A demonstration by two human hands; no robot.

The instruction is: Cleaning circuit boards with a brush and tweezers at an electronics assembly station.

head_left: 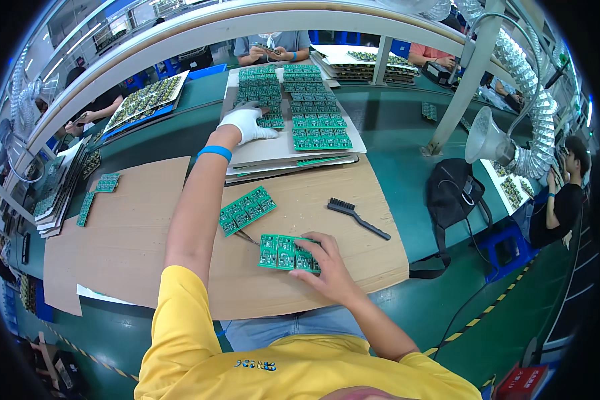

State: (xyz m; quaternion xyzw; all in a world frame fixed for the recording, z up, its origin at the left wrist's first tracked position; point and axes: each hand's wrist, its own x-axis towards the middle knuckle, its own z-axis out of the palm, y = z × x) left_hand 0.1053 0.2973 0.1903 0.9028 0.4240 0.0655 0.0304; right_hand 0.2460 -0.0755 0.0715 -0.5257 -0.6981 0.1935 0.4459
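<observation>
My left hand [244, 125], in a white glove, reaches forward to the left row of green circuit boards [259, 79]. Its fingers span the nearest circuit board [271, 121] of that row, closed about its edges; the glove partly hides it. Close to me, my bare right hand [329, 270] grips the right end of another green circuit board [277, 252], thumb at the near edge and fingers over the far one. A further circuit board [247, 211] lies tilted just beyond it on the cardboard [340, 267]. To the right rests a black brush [357, 217].
Under the board rows is a stack of pale sheets [343, 143]. Two small board pieces [85, 208] lie on the left cardboard. A metal post [463, 87] and a duct hood [490, 141] stand right, near a black backpack [455, 190]. Co-workers sit around the bench.
</observation>
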